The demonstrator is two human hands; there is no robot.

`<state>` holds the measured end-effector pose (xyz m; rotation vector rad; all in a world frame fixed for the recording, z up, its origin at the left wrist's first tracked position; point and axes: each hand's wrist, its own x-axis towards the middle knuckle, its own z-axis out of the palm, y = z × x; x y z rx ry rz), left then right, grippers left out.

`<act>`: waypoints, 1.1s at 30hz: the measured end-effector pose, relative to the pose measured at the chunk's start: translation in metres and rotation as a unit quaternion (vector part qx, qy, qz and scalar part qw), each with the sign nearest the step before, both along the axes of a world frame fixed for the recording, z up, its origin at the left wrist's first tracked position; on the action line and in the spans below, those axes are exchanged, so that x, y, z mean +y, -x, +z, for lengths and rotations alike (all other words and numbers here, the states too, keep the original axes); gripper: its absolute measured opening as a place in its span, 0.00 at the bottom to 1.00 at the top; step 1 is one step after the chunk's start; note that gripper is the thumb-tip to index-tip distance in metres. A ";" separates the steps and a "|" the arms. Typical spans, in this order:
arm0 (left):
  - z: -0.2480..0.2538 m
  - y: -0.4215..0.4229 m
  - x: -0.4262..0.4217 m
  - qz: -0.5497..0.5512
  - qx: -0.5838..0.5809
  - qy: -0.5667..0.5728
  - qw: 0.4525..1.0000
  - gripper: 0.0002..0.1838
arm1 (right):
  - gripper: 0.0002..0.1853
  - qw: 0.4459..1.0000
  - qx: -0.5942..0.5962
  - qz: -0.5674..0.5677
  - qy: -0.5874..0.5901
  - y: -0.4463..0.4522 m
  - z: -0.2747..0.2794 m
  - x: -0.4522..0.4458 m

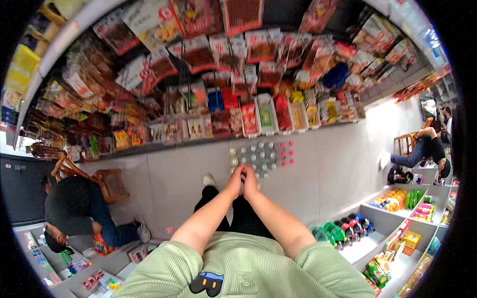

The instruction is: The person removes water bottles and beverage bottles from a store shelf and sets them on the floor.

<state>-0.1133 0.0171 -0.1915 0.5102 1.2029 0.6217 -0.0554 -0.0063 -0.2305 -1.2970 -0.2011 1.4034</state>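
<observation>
My left hand [233, 183] and my right hand [251, 184] are brought together in front of me, above the floor. Their fingers look closed, with a narrow dark gap between the palms. Whatever may be inside is hidden. Just beyond the fingertips, several bottles [263, 155] stand on the floor in rows, seen from above with pale caps. More caps in the same group are red [283, 153], along its right side. My hands cover part of the nearest rows.
A shelf of packaged snacks [198, 54] spans the front, with white bins [266, 115] along its lower edge. Sectioned bins [377, 233] at right hold bottles [343, 231] and packets. One person [74, 208] bends at left near a wooden stool [110, 185]; another [427, 146] sits far right.
</observation>
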 end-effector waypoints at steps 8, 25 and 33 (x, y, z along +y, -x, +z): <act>0.073 -0.033 0.038 0.044 -0.025 -0.144 0.988 0.21 | 0.19 0.997 -0.016 -0.015 -0.079 -0.034 0.136 0.042; 0.359 -0.038 0.116 0.048 -0.107 -0.543 0.832 0.31 | 0.29 0.867 -0.046 0.156 -0.471 -0.057 0.407 0.128; 0.473 -0.035 0.168 0.066 -0.152 -0.623 0.764 0.30 | 0.26 0.800 -0.070 0.139 -0.580 -0.044 0.508 0.189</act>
